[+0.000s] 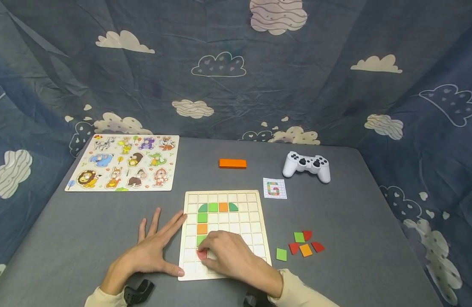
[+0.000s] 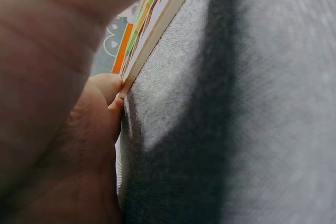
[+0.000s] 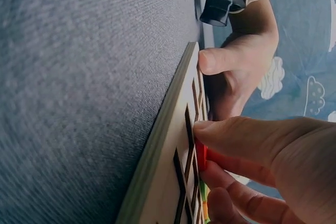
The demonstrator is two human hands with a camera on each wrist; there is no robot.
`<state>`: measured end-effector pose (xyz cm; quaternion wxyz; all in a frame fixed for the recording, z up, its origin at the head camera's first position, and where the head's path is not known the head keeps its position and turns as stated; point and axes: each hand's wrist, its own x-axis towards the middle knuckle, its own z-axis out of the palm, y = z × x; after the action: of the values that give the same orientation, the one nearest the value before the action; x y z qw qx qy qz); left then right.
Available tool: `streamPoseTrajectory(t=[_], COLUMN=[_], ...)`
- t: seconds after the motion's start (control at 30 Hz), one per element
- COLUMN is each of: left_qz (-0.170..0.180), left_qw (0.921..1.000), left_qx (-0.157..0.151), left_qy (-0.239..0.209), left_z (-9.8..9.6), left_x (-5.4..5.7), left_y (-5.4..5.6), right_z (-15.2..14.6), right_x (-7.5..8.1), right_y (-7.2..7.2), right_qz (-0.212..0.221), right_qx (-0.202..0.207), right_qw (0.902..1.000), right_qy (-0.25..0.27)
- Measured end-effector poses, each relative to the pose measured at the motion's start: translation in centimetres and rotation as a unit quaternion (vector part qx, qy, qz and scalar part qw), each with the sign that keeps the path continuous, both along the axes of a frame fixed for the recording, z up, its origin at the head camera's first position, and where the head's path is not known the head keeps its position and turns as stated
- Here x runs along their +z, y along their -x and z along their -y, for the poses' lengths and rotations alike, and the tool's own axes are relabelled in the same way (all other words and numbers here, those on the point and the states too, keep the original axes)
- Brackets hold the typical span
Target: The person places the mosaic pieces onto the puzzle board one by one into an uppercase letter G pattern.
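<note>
A wooden grid board [image 1: 251,226] lies at the near middle of the table, with green and orange tiles set in an upper row and down a left column. My right hand [image 1: 230,256] pinches a red rounded tile [image 1: 202,254] between thumb and fingers, at the cell below the lowest green tile [image 1: 200,239]. In the right wrist view the red tile [image 3: 200,155] stands right at the board's surface. My left hand [image 1: 153,247] is spread along the board's left edge, its thumb on the lower left corner and fingertips at the upper left side.
Loose red, green and orange tiles [image 1: 305,250] lie right of the board. A pattern card [image 1: 275,188] sits near its upper right corner. Farther back are a white game controller [image 1: 306,165], an orange block [image 1: 232,163] and an animal puzzle board [image 1: 122,163].
</note>
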<state>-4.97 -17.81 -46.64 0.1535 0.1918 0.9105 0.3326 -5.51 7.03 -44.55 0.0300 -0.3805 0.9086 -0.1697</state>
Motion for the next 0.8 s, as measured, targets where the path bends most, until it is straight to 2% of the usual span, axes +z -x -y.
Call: streamPoseTrajectory(t=[0.2, 0.43, 0.8], left_qz=[0.004, 0.001, -0.002], left_qw=[1.0000, 1.0000, 1.0000], left_qx=[0.006, 0.004, -0.005], left_qy=[-0.004, -0.004, -0.003], left_z=[-0.02, -0.02, 0.00], left_x=[0.00, -0.06, -0.04], left_y=[-0.05, 0.02, 0.02], right_z=[-0.02, 0.00, -0.13], right_x=[0.04, -0.02, -0.07], right_y=[0.10, 0.14, 0.29], right_qz=[0.003, -0.018, -0.002], right_qx=[0.002, 0.005, 0.004], right_qw=[1.0000, 0.9998, 1.0000], right_qy=[-0.004, 0.000, 0.003])
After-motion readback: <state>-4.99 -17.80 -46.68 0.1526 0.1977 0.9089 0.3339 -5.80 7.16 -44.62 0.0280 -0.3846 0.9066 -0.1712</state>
